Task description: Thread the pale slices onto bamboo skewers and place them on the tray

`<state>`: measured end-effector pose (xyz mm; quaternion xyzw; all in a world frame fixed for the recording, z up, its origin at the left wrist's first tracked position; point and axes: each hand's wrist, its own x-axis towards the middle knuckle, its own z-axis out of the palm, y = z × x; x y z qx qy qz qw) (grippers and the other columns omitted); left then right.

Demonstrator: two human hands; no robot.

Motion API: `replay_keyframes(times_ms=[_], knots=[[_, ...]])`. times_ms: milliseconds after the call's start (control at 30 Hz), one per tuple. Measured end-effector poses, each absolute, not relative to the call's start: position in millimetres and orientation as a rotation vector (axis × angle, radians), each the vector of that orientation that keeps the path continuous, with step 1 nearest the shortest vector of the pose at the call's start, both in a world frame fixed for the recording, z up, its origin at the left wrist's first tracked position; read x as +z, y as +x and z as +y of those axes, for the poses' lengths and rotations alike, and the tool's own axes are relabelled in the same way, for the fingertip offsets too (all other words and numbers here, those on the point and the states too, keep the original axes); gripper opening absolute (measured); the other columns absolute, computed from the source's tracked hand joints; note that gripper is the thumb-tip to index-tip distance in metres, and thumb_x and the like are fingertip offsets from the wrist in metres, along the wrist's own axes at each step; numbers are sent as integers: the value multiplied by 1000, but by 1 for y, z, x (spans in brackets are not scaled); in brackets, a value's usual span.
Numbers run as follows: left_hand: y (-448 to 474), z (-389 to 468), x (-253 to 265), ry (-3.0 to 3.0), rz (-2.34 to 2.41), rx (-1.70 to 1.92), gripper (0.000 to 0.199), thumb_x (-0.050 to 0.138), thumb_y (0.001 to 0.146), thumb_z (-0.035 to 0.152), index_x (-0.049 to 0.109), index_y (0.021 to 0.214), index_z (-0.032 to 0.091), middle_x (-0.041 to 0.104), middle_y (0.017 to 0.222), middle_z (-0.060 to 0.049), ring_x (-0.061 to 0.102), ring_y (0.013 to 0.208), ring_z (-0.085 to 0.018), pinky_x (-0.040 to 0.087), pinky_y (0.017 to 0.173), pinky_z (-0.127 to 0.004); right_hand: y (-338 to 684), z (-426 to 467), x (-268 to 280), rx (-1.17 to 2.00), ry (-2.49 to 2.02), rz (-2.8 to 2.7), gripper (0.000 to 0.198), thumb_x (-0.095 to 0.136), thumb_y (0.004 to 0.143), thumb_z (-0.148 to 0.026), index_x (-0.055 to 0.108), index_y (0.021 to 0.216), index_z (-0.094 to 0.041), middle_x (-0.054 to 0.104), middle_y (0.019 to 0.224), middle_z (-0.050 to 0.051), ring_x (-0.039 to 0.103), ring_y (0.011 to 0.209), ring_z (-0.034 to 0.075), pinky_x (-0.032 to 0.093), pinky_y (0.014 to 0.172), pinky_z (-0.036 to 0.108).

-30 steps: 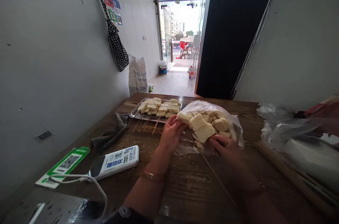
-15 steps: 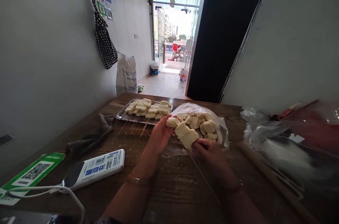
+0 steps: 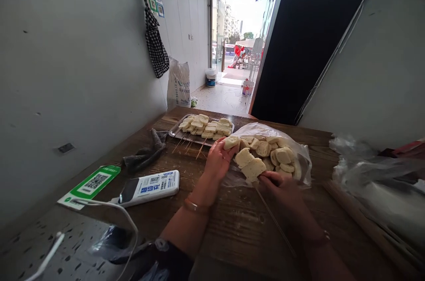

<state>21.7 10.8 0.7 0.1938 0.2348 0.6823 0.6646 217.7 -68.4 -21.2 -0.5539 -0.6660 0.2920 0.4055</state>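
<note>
My left hand point(image 3: 222, 158) is closed around a pale, bread-like slice point(image 3: 231, 142) at the left of an open plastic bag. Just to its right, two similar slices point(image 3: 250, 165) are threaded on a thin wooden skewer point(image 3: 274, 219). The fingers of my right hand point(image 3: 277, 185) pinch that skewer just below the lower slice, and its long end slants down to the right. Loose slices point(image 3: 282, 156) fill the clear plastic bag point(image 3: 304, 163) behind my hands. Further back on the left, a metal tray point(image 3: 172, 132) bears several loaded skewers point(image 3: 199, 123), their sticks pointing toward me.
On the wooden table point(image 3: 229, 223) lie a dark cloth point(image 3: 142, 159), a white power bank point(image 3: 169, 183) with a cable, and a green QR card point(image 3: 94, 183). Plastic bags point(image 3: 375, 179) and a long wooden stick point(image 3: 358, 214) take up the right side.
The view has swung left, so everything sits further right. The gap between the left-hand slice and the skewered ones looks slightly wider. Both hands keep their hold.
</note>
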Motion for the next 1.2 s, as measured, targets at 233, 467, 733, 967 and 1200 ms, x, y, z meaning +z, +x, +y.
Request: replay_keyframes(times_ms=[233,467,733,967,1200], knots=[[27,6,0,484,508,1529,22,61,77,13,51,97,16,68,97,-9,69,91,-19,53,93,-39,219,-67,-26,718,-1410,-1655,30,61,82,-42,78,86,-18,77,85,6,69,78,27,52,68,33],[29,4,1,492,495,1544,27,61,77,13,49,100,18,68,99,-8,68,89,-17,52,92,-37,217,-67,-26,741,-1410,-1632,32,62,80,-44,78,86,-17,77,84,6,69,77,27,53,68,33],[30,5,-1,499,502,1581,26,61,78,14,48,100,18,67,99,-7,67,91,-16,51,94,-36,216,-67,-27,726,-1396,-1639,33,61,81,-46,78,84,-17,77,84,6,69,76,26,52,67,33],[41,2,-7,564,482,1543,36,68,74,18,48,104,18,67,100,-5,66,93,-16,49,93,-34,216,-66,-30,698,-1422,-1615,33,63,80,-47,78,82,-17,77,80,5,68,74,25,51,67,32],[47,-2,-11,565,541,1512,39,71,70,20,50,102,18,65,100,-4,65,93,-17,49,89,-32,211,-66,-34,712,-1412,-1556,35,64,80,-49,78,84,-18,77,81,5,68,74,25,52,67,32]])
